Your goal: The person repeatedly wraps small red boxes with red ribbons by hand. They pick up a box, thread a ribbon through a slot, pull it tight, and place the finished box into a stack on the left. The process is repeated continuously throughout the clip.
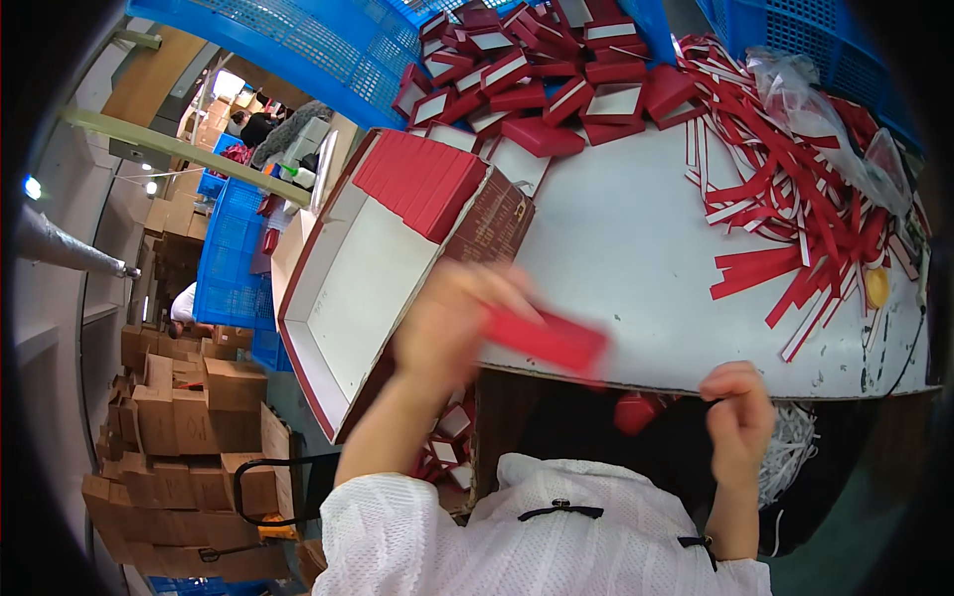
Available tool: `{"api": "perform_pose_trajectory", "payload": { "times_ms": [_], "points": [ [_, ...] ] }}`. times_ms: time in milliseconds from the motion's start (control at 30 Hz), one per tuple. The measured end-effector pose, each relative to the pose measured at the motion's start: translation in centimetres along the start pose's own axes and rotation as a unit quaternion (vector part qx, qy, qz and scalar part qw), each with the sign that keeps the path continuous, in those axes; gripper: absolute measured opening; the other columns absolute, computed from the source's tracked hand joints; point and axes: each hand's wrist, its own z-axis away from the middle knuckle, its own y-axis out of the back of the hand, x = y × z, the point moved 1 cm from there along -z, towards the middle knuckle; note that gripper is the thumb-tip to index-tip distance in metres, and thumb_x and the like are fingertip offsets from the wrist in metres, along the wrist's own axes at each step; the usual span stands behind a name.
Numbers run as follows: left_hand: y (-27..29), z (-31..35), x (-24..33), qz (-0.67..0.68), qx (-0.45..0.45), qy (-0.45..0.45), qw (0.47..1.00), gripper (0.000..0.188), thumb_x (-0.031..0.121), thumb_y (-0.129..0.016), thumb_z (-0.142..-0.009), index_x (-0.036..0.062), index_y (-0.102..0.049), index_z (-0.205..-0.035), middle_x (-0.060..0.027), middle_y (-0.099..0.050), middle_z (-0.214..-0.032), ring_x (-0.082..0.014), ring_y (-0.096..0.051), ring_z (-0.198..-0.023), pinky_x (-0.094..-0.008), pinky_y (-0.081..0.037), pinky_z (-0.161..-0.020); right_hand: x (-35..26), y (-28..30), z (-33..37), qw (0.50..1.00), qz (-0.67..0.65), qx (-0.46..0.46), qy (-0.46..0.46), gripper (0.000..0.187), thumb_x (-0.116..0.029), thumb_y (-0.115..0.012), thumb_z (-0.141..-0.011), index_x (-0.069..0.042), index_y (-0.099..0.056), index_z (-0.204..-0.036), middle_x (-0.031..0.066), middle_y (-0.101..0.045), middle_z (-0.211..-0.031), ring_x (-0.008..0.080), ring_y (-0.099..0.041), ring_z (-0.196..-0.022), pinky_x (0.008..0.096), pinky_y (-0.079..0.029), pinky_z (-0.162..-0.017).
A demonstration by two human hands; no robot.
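My left hand (447, 313), smeared by motion, grips a small red box (547, 340) that reaches out to the right over the table's near edge. Beside that hand stands a large open carton (343, 298), white inside with dark red outer walls. Along its far end sit several red boxes (417, 179) packed in a tight row. My right hand (740, 412) is raised just past the near edge of the table, its fingers curled in and nothing showing in them. Below the edge, between my hands, a blurred red piece (636, 409) is partly hidden.
Red and white small boxes (537, 79) lie heaped at the table's back by blue plastic crates (318, 45). Red and white strips (770, 199) and clear plastic film (830, 124) cover the right side of the white table (626, 238). Brown cartons (189, 407) are stacked at left.
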Motion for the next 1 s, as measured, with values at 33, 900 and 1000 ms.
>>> {"api": "perform_pose_trajectory", "payload": {
  "times_ms": [33,900,1000],
  "points": [
    [1.8,-1.1,2.0,0.05,0.124,-0.037,0.99,0.02,0.02,-0.045,-0.086,0.002,-0.05,-0.094,-0.016,-0.058,-0.095,-0.0234,-0.053,-0.094,-0.0371,-0.035,-0.091,0.2,0.7,0.0,0.999,-0.028,0.022,-0.026,0.008,-0.002,-0.055,-0.076,0.001,-0.052,-0.082,0.0065,-0.049,-0.081,0.013,-0.046,-0.071,0.0227,-0.037,-0.064],
    [20.2,-10.3,1.7,-0.442,0.356,-0.113,0.815,0.025,0.018,-0.044,-0.089,-0.001,-0.05,-0.105,-0.01,-0.053,-0.102,-0.0159,-0.049,-0.093,-0.0282,-0.037,-0.085,4.4,10.0,-2.9,0.851,0.503,0.139,0.05,0.033,-0.013,-0.063,-0.07,-0.002,-0.054,-0.1,0.0138,-0.05,-0.102,0.0302,-0.049,-0.092,0.0365,-0.04,-0.076],
    [6.7,-10.5,0.3,-0.451,0.152,-0.104,0.873,0.022,0.014,-0.042,-0.091,0.0005,-0.049,-0.107,-0.0077,-0.052,-0.108,-0.0154,-0.048,-0.101,-0.0287,-0.035,-0.09,5.0,9.5,-3.5,0.774,0.628,0.052,0.057,0.058,-0.03,-0.068,-0.066,-0.001,-0.049,-0.112,0.014,-0.041,-0.121,0.0316,-0.037,-0.11,0.0435,-0.03,-0.091]
  ]
}}
